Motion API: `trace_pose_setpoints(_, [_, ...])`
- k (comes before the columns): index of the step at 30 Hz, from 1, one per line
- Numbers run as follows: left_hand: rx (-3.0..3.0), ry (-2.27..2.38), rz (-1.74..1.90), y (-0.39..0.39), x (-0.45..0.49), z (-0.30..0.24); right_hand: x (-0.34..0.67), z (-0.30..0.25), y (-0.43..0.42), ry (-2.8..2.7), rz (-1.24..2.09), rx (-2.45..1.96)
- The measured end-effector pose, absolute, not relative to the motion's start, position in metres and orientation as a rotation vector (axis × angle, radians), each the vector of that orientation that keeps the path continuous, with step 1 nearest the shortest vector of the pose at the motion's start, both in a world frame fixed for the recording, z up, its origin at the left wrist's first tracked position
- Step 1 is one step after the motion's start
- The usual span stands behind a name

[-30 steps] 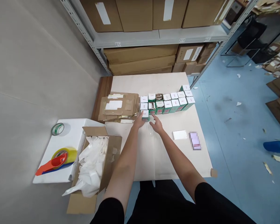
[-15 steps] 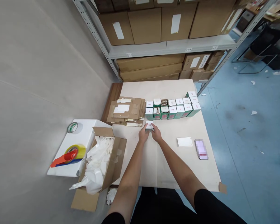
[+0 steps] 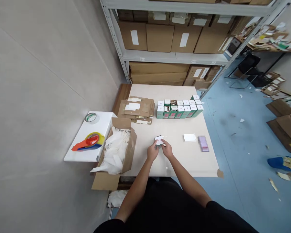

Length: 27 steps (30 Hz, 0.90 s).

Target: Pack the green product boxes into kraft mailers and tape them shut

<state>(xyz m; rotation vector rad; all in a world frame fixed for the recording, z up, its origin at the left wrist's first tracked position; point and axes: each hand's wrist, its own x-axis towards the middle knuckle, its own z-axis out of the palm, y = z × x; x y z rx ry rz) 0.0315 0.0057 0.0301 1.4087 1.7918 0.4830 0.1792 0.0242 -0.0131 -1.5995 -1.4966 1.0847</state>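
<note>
We are holding one small box (image 3: 158,139) over the table (image 3: 191,163), left of its middle and closer to the near edge than to the far edge. We are not telling whether its bottom is touching the table, because our hands are hiding it. Its white top is facing up and looking a bit tilted.

We are, it seems, in a handling step, with our fingers working at the box. The next move is likely calling for a steady hold from both sides, with gentle thumbs so the card is not bending.

Our left hand (image 3: 152,151) is gripping the box's left side, and our right hand (image 3: 167,149) is gripping its right side. Both thumbs are sitting close to the top, and the other fingers are mostly hiding. Our arms are pointing forward over the near edge and leaning in toward each other.

Beyond the box, more boxes (image 3: 180,110) are standing in rows toward the far right corner. Flat cardboard (image 3: 145,108) is lying near the far left corner. A white thing (image 3: 189,138) and a blurred purple thing (image 3: 203,144) are lying by the right edge. At the left edge, a carton (image 3: 131,151) is holding white wrap (image 3: 116,147).
</note>
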Motion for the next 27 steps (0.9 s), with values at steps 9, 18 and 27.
trace_pose_setpoints(9, [1.498,1.66,0.558,-0.008,-0.005,0.015,0.162,-0.018,-0.03,-1.423,0.966,-1.749])
trace_pose_setpoints(18, [1.478,1.486,0.552,0.007,-0.011,0.006,0.138,-0.027,-0.049,-1.499,0.986,-1.832])
trace_pose_setpoints(27, [1.415,1.77,0.419,-0.018,-0.024,0.016,0.153,-0.022,-0.024,-1.683,1.035,-1.76])
